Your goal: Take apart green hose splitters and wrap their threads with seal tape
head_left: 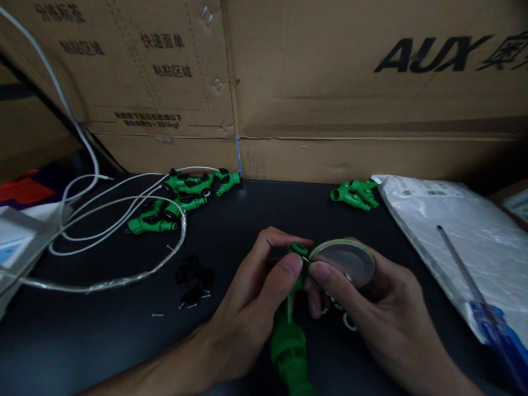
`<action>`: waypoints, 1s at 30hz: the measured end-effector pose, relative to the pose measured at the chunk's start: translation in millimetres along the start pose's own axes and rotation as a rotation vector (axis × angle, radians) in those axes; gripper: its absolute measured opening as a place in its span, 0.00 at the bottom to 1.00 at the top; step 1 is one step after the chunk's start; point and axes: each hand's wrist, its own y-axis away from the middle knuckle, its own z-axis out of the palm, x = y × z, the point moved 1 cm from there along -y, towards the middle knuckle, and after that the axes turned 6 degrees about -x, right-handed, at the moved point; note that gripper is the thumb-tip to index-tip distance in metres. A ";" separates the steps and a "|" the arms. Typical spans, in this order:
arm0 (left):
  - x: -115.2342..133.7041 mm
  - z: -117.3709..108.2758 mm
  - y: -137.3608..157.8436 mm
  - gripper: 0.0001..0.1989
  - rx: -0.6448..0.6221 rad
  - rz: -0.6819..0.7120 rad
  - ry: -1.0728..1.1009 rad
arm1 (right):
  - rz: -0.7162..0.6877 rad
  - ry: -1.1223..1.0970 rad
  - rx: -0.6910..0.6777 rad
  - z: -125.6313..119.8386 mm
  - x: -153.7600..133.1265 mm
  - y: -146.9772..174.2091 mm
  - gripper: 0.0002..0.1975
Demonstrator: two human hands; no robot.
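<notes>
In the head view my left hand (256, 297) is closed around a green plastic hose connector (289, 344), with a round opening at its upper end. The fingers of my right hand (371, 308) hold a round, shallow metal lid or tin (344, 261) with a greenish rim. Between both thumbs a thin, light piece, perhaps a pin, shows at the connector's upper end; its kind is unclear. Under my right hand lie several white rings (350, 320), partly hidden by the fingers.
Several green hose connectors (185, 190) with black parts lie back left, near looped white cable (124, 286). More green connectors (355, 193) lie back right. Small black parts (193, 275) and metal pins (157, 314) are left. A blue screwdriver (490, 324) rests on a white package (457, 220). Cardboard (309, 82) stands behind.
</notes>
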 end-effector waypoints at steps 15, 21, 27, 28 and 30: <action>5.4 -7.6 -5.9 0.14 0.140 0.030 -0.425 | 0.060 0.000 0.009 -1.0 4.5 0.3 0.14; 5.0 -10.9 -11.4 0.15 0.168 0.013 -0.452 | 0.093 0.000 -0.011 -1.2 9.5 -0.8 0.13; 7.0 -26.2 -21.2 0.17 0.324 -0.019 -0.468 | 0.129 0.020 -0.037 -14.1 10.7 -1.5 0.11; 7.2 -28.9 -22.6 0.17 0.345 -0.017 -0.469 | 0.132 0.006 -0.070 -15.8 10.1 -1.6 0.10; 7.3 -32.6 -24.7 0.18 0.373 -0.011 -0.475 | 0.160 -0.053 -0.185 -16.4 8.7 -1.4 0.11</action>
